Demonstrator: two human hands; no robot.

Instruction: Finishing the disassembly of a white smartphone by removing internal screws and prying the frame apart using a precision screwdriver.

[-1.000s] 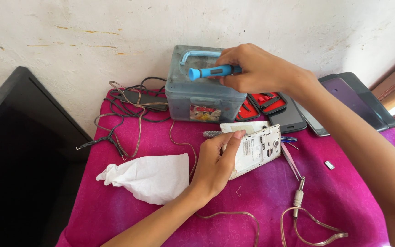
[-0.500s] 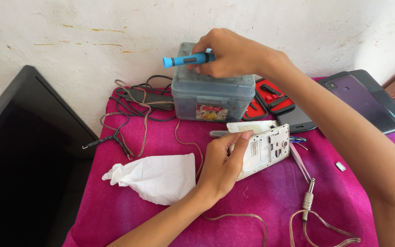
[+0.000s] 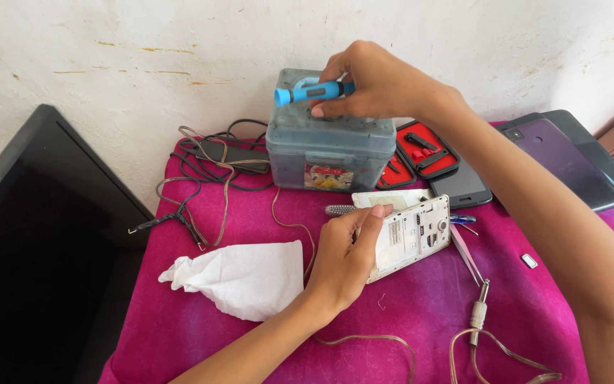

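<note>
My right hand (image 3: 378,87) holds a blue screwdriver (image 3: 310,92) and rests on the lid of a grey translucent plastic box (image 3: 328,146) at the back of the table. My left hand (image 3: 346,259) grips the edge of an opened white phone (image 3: 412,231), back cover off, lying on the magenta cloth (image 3: 421,306). A crumpled white tissue (image 3: 239,279) sits just left of that hand.
A black screen (image 3: 30,242) fills the left side. Tangled cables (image 3: 207,178) lie behind the tissue. A red tool case (image 3: 421,155), a dark phone (image 3: 460,186) and dark tablets (image 3: 570,160) sit to the right. An audio cable with jack (image 3: 479,313) lies in front.
My right hand with the blue screwdriver has shifted from above the box down onto its lid. My left hand stays on the white phone.
</note>
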